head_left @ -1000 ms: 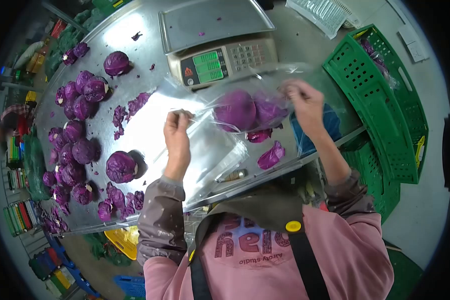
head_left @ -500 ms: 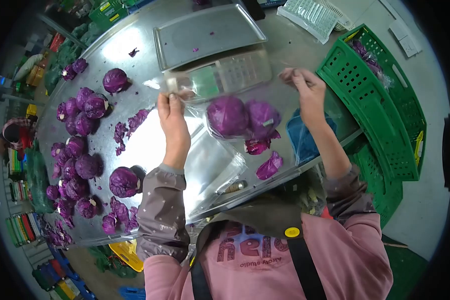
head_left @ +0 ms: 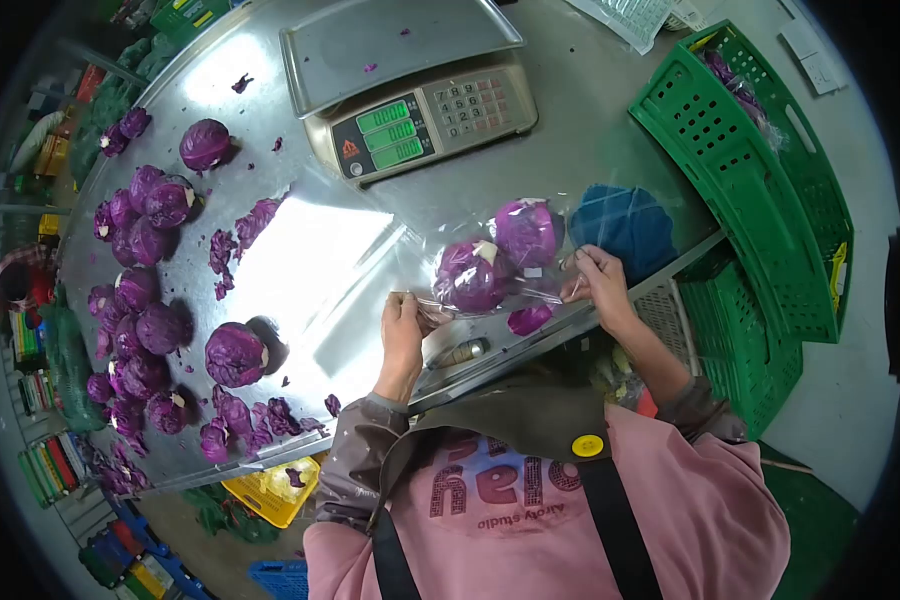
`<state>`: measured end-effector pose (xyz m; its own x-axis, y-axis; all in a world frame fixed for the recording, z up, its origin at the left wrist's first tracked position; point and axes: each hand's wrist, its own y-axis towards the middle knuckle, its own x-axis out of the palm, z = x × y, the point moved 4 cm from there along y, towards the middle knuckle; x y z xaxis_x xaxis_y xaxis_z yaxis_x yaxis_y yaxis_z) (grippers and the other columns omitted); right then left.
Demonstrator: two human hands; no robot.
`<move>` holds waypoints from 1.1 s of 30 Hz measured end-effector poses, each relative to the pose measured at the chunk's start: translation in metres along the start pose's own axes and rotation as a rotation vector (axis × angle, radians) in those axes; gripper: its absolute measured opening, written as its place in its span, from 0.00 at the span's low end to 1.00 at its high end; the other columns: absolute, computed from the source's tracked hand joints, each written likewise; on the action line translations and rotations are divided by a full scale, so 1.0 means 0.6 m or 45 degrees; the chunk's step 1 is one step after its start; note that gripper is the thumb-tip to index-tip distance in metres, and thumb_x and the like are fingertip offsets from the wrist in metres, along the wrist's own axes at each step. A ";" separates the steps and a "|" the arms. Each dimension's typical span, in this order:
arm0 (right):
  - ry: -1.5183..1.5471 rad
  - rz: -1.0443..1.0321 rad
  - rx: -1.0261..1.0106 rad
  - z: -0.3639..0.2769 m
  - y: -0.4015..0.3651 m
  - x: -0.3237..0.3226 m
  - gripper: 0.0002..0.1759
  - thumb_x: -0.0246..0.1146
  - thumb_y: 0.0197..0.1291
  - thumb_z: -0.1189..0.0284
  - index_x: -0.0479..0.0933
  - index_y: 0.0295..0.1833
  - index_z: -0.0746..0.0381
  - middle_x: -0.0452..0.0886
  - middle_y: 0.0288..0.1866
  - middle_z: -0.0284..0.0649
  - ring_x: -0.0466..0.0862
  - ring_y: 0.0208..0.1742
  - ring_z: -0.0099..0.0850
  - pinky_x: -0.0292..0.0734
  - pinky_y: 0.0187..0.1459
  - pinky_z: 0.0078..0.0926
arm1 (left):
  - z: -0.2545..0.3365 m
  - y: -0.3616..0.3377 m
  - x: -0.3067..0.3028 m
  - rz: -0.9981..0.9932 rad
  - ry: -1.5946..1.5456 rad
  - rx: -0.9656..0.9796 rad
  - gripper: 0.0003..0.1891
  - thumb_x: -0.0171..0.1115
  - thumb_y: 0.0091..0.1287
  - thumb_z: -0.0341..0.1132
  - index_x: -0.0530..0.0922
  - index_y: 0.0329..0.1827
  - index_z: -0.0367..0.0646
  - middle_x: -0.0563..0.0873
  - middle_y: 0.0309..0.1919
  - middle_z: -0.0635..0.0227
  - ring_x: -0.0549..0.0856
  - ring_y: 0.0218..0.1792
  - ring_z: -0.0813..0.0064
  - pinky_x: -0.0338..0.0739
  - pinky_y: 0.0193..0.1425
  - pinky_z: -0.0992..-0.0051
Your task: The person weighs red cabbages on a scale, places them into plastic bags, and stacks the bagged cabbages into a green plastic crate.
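Two red cabbages, one on the left (head_left: 470, 277) and one on the right (head_left: 528, 232), lie inside a clear plastic bag (head_left: 515, 283) over the metal table. My left hand (head_left: 404, 322) pinches the bag's left corner near the table's front edge. On the other side, my right hand (head_left: 600, 280) grips the bag's right corner, beside a blue cloth (head_left: 625, 232). Between my hands and partly under the bag lies a loose purple leaf (head_left: 530, 319). A small spool-like object (head_left: 460, 353) rests close to my left hand.
Past the bag stands a digital scale (head_left: 425, 120) with a metal pan (head_left: 400, 50). Several red cabbages (head_left: 160, 328) and trimmed leaves (head_left: 255, 415) cover the table's left side. Green crates (head_left: 750, 190) stand at the right, and a yellow basket (head_left: 280, 490) sits below the table edge.
Both hands have come down toward me with the bag, away from the scale. The bag's held edge has swung from the far side to the near side of the cabbages.
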<state>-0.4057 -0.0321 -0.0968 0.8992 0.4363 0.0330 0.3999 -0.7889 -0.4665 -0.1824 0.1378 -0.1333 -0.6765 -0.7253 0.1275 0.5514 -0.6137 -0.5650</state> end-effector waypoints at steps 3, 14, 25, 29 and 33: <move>-0.321 0.092 -0.186 -0.043 0.001 0.006 0.11 0.55 0.59 0.68 0.73 0.38 0.67 0.78 0.28 0.37 0.74 0.18 0.23 0.69 0.19 0.15 | -0.005 0.000 0.003 -0.087 -0.004 -0.028 0.08 0.40 0.69 0.33 0.65 0.37 0.37 0.77 0.26 0.62 0.82 0.27 0.73 0.77 0.29 0.74; -0.855 0.140 -0.381 -0.041 0.093 0.031 0.17 0.54 0.55 0.62 0.74 0.31 0.67 0.74 0.20 0.47 0.76 0.23 0.38 0.68 0.30 0.32 | -0.037 0.016 -0.026 -0.166 -0.033 -0.162 0.08 0.47 0.66 0.33 0.68 0.40 0.37 0.77 0.29 0.65 0.79 0.28 0.74 0.74 0.31 0.76; -1.060 0.141 -0.451 -0.055 0.097 0.039 0.20 0.54 0.54 0.59 0.67 0.48 0.61 0.70 0.47 0.47 0.74 0.48 0.46 0.69 0.44 0.46 | 0.168 -0.101 0.092 0.160 1.149 1.540 0.14 0.53 0.56 0.24 0.69 0.46 0.34 0.68 0.53 0.52 0.66 0.58 0.52 0.58 0.61 0.59; -0.963 0.109 -0.528 -0.054 0.103 0.034 0.19 0.55 0.53 0.60 0.69 0.45 0.61 0.71 0.45 0.45 0.74 0.46 0.47 0.69 0.43 0.47 | 0.169 -0.117 0.152 -0.242 1.518 1.454 0.27 0.63 0.49 0.26 0.66 0.54 0.35 0.66 0.55 0.49 0.65 0.58 0.51 0.58 0.62 0.61; -0.911 0.039 -0.489 -0.055 0.115 0.036 0.21 0.56 0.50 0.60 0.68 0.47 0.62 0.71 0.45 0.47 0.75 0.46 0.48 0.69 0.43 0.47 | 0.112 -0.013 0.145 -0.430 1.429 0.999 0.44 0.72 0.38 0.33 0.58 0.61 0.35 0.65 0.54 0.49 0.67 0.55 0.51 0.61 0.60 0.64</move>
<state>-0.3530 -0.0916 -0.0992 0.6312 0.4805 -0.6089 0.5270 -0.8416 -0.1178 -0.2129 0.0589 -0.0631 -0.6474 -0.1078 -0.7545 0.1598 -0.9871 0.0039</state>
